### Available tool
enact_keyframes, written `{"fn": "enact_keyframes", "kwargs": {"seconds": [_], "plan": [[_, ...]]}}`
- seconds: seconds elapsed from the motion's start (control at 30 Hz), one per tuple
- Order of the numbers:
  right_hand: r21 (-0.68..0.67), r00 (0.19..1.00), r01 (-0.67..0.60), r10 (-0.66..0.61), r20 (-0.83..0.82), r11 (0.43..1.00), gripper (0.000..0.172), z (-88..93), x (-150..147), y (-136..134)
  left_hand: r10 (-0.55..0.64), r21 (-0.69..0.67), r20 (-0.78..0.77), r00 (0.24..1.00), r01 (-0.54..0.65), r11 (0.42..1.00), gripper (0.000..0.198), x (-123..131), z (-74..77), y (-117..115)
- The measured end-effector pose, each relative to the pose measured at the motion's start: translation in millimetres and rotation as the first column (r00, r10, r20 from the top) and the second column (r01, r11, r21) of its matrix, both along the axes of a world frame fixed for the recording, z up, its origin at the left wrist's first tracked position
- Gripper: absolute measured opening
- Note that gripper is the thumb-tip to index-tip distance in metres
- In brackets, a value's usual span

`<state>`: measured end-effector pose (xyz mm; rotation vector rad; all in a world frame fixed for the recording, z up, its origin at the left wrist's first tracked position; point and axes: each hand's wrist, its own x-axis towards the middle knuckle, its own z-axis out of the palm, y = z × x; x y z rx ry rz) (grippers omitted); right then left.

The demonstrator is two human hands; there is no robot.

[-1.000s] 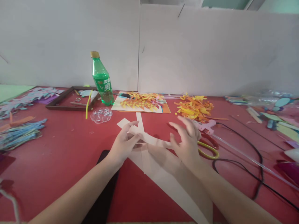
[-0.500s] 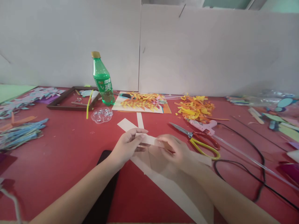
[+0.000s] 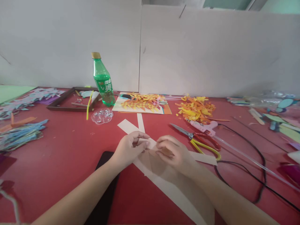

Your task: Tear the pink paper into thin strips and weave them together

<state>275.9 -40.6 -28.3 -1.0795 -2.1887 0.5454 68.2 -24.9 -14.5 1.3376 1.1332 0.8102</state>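
My left hand [image 3: 128, 149] and my right hand [image 3: 172, 152] meet over the middle of the red table [image 3: 65, 150]. Both pinch the same pale paper strip [image 3: 203, 158], which runs to the right from under my fingers. Beneath them lie a wider pale strip [image 3: 173, 192] running diagonally toward me and a narrow strip [image 3: 140, 120] pointing away. Red and yellow scissors [image 3: 199, 140] lie just right of my right hand.
A green bottle [image 3: 102, 81], a dark wooden frame [image 3: 61, 102], a clear dish of small beads [image 3: 102, 115], orange and yellow paper scraps [image 3: 196, 108], a pink glue gun [image 3: 206, 126] with black cable [image 3: 250, 168], a black phone [image 3: 103, 190], and blue paper strips [image 3: 21, 132] lie around.
My right hand went from open and spread near the scissors to closing on the strip next to my left hand. The scissors are now uncovered.
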Motion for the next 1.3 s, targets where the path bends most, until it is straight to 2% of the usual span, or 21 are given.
{"fn": "enact_keyframes", "kwargs": {"seconds": [0.13,0.23,0.37,0.6,0.83,1.0,1.17,1.3], "plan": [[-0.009,0.999,-0.038,0.038,0.015,0.999,0.01,-0.3,-1.8,-1.7,-0.088,0.014,-0.065,0.994,0.089,0.996,0.022,2.1,1.9,-2.1],[-0.023,0.996,-0.089,0.09,0.027,0.996,0.017,-1.3,-3.2,-2.3,-0.116,0.019,-0.05,0.992,0.117,0.993,0.021,2.6,3.5,-3.6],[-0.034,0.996,-0.084,0.085,0.031,0.996,0.014,-1.6,-3.9,-3.0,-0.154,0.021,-0.028,0.988,0.154,0.988,0.019,2.4,3.0,-3.9],[-0.026,0.996,-0.076,0.077,0.04,0.997,0.013,-0.3,-4.1,-1.9,-0.138,0.034,-0.051,0.989,0.14,0.99,0.016,3.3,2.9,-5.0],[0.082,0.998,-0.047,0.044,0.043,0.995,0.012,-1.6,-5.3,-1.8,-0.032,0.21,-0.303,0.952,0.1,0.973,0.014,2.8,2.0,-4.2],[0.081,0.997,-0.063,0.058,0.058,0.995,0.014,-1.5,-4.9,-1.4,-0.05,0.232,-0.337,0.94,0.134,0.963,0.017,3.0,1.2,-4.3],[0.122,0.998,-0.036,0.029,0.057,0.992,0.015,-5.1,-2.7,0.1,-0.065,0.259,-0.409,0.91,0.184,0.948,0.036,1.7,0.1,-6.9],[0.132,0.999,-0.021,0.014,0.053,0.991,0.016,-6.0,-2.2,-0.6,-0.07,0.344,-0.426,0.902,0.233,0.91,0.03,1.6,-2.1,-6.4]]}}
